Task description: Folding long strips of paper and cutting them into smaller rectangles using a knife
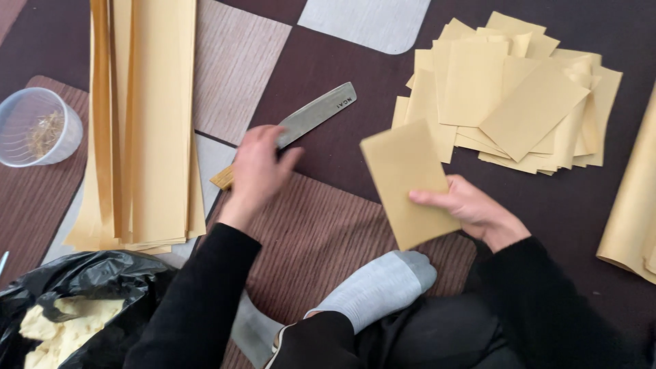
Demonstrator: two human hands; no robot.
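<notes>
One hand (258, 167) hides the knife (316, 114) handle.

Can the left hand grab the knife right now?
Probably yes. The left hand already lies over the knife near its wooden handle, with nothing between them, though whether its grip has closed cannot be told.

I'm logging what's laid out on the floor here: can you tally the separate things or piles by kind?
Knife, under the left hand: 1
Cut paper piece in the right hand: 1
Pile of cut paper pieces: 1
Stack of long paper strips: 1
Plastic cup: 1
Black bag: 1
Total: 6
</notes>
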